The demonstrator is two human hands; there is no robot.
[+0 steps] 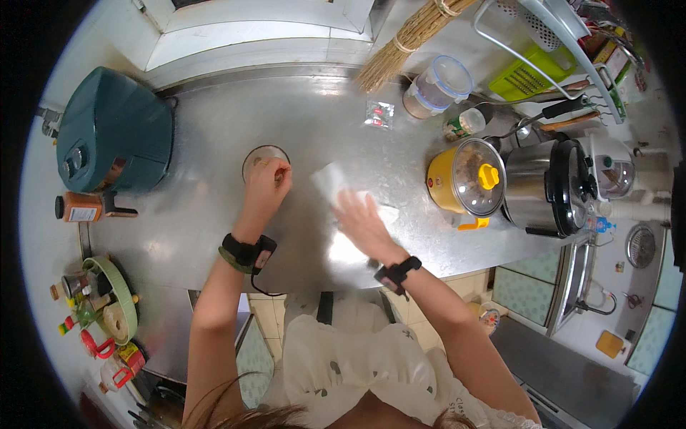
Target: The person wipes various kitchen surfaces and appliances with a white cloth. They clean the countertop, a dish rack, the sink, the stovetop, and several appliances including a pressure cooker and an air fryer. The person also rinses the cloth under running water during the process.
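Note:
My left hand (269, 174) is over a small round dish with a dark rim (266, 152), its fingers curled together near the dish's right side. Whether it pinches something, or what the dish contains, is hidden by the hand. Under the spread fingers of my right hand (362, 222) lies a white tissue or cloth (329, 181) on the steel worktop (214, 128); part of it shows beyond the fingertips and to the right. The right hand is blurred. Both wrists wear black straps.
A dark green air fryer (115, 134) stands at left, above a green basket of bottles (128, 305). At right are a yellow electric pot (447, 179), a pressure cooker (530, 185), clear containers (423, 96) and a glass jar (471, 122). A small sachet (379, 115) lies below a straw brush (407, 45).

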